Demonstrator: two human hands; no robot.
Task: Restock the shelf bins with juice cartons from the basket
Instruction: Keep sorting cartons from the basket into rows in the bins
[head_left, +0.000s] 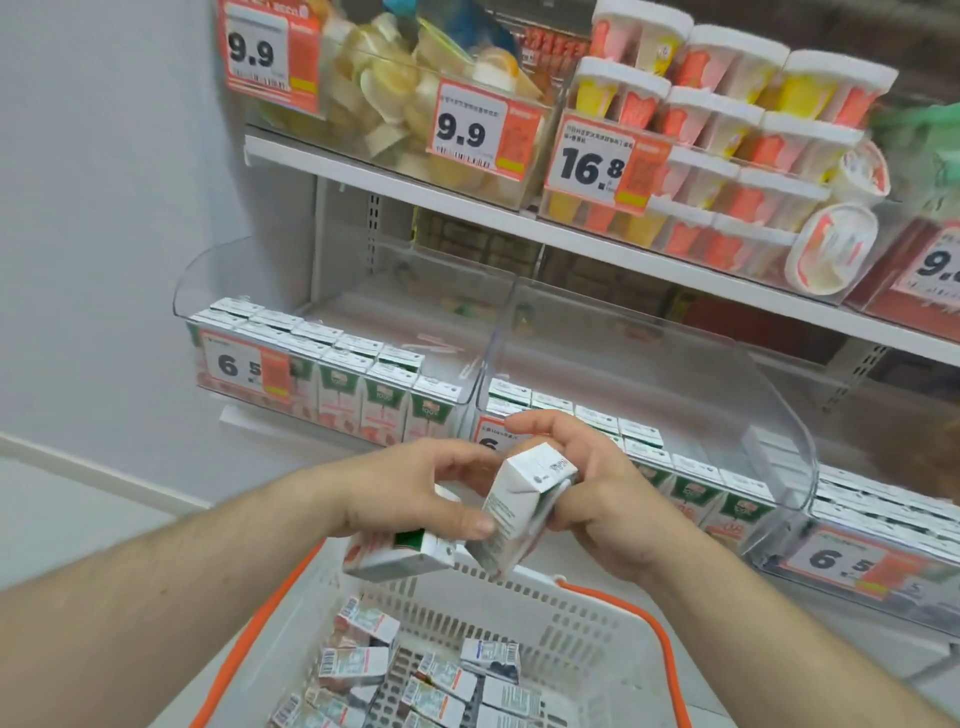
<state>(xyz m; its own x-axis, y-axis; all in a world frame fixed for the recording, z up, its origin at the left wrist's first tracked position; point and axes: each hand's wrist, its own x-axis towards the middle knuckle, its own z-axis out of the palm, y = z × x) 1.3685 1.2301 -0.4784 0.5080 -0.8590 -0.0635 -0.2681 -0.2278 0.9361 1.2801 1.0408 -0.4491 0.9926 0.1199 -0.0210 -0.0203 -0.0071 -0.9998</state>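
My left hand (415, 493) grips a small white and green juice carton (400, 556) lying on its side above the basket. My right hand (597, 499) holds a second carton (524, 504) tilted upright, and my left thumb touches that carton too. Below them a white plastic basket (571, 623) with orange handles holds several loose cartons (431, 686). Clear shelf bins stand behind: the left bin (322, 374) has rows of cartons at its front, the middle bin (675, 467) holds cartons along its front and right.
An upper shelf (467, 192) carries bins of fruit cups and tubs of pink and yellow snacks with price tags. A third bin of cartons (883, 519) sits at the right. A pale wall runs along the left.
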